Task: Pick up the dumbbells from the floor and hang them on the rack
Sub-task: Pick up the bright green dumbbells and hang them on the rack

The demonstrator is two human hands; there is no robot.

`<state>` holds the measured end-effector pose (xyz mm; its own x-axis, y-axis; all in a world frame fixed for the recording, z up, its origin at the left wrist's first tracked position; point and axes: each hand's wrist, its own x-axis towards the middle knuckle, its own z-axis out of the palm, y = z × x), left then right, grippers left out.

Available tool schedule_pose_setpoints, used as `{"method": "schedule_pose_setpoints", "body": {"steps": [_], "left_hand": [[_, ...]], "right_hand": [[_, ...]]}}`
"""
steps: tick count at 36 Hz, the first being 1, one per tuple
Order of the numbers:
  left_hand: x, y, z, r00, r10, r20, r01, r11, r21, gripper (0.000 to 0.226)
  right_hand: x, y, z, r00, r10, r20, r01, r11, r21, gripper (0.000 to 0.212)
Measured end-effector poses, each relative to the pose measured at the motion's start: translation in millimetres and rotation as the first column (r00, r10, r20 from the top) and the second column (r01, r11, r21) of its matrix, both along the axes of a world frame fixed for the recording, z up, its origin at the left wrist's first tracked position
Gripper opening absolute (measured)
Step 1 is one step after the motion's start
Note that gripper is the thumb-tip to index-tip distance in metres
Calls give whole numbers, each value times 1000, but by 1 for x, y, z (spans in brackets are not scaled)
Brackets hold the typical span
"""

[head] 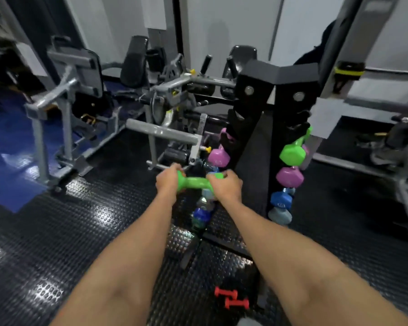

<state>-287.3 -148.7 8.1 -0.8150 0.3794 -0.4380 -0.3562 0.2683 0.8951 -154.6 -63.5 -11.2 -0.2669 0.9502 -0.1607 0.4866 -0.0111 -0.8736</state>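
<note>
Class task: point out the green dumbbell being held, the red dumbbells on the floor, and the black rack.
green dumbbell point(194, 181), head view, handle.
red dumbbells point(232, 300), head view, between the pair.
black rack point(278, 76), head view, top.

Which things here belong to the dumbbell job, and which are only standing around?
Belong to the job:
- green dumbbell, held at its ends by left hand and right hand
- black rack, with dumbbells already hung
- red dumbbells on the floor

Standing around:
- grey exercise machine
- blue mat

Two hands point(167, 182), two red dumbbells point(231, 300), one rack point(257, 90)
</note>
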Motion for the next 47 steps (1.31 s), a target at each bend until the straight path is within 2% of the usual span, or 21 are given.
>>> {"method": "schedule_pose_setpoints", "body": {"steps": [3, 7, 10, 14, 18, 21, 26, 29, 33, 40, 44, 47], "left_hand": [[-11, 33, 34, 997, -73, 19, 71, 993, 95, 27], [-27, 84, 76, 973, -230, -24, 231, 961, 153, 44], [-33, 118, 94, 960, -264, -90, 275, 947, 164, 37], [-44, 152, 99, 944, -310, -113, 322, 938, 124, 40], [-55, 170, 93, 927, -357, -118, 368, 925, 92, 71], [-63, 184, 86, 916, -383, -120, 394, 914, 92, 76], [-81, 222, 87, 864, -482, -147, 495, 866, 72, 62], [-80, 236, 86, 821, -532, -208, 554, 831, 60, 38], [-86, 252, 80, 759, -631, -162, 648, 756, 93, 25], [-89, 271, 76, 664, -744, -72, 745, 651, 144, 31], [-87, 285, 79, 593, -803, -57, 799, 579, 161, 47], [-83, 300, 84, 516, -850, -108, 856, 507, 102, 61]], "right_hand": [[1, 7, 32, 992, -102, -76, 110, 988, 107, 33], [-10, 37, 65, 926, -298, -232, 323, 943, 76, 46], [-17, 61, 80, 859, -401, -320, 445, 892, 79, 45], [-27, 78, 82, 807, -497, -319, 536, 843, 42, 38], [-38, 82, 76, 751, -579, -316, 599, 800, -43, 30], [-49, 83, 69, 696, -640, -325, 645, 757, -109, 31], [-84, 79, 59, 513, -774, -371, 784, 599, -165, 30], [-100, 79, 56, 409, -829, -381, 851, 497, -169, 28], [-113, 78, 58, 286, -885, -367, 924, 356, -140, 22], [-129, 84, 64, 129, -932, -339, 980, 171, -98, 24], [-138, 89, 67, 54, -948, -313, 990, 92, -107, 29], [-147, 94, 67, 18, -955, -295, 995, 48, -93, 29]]}}
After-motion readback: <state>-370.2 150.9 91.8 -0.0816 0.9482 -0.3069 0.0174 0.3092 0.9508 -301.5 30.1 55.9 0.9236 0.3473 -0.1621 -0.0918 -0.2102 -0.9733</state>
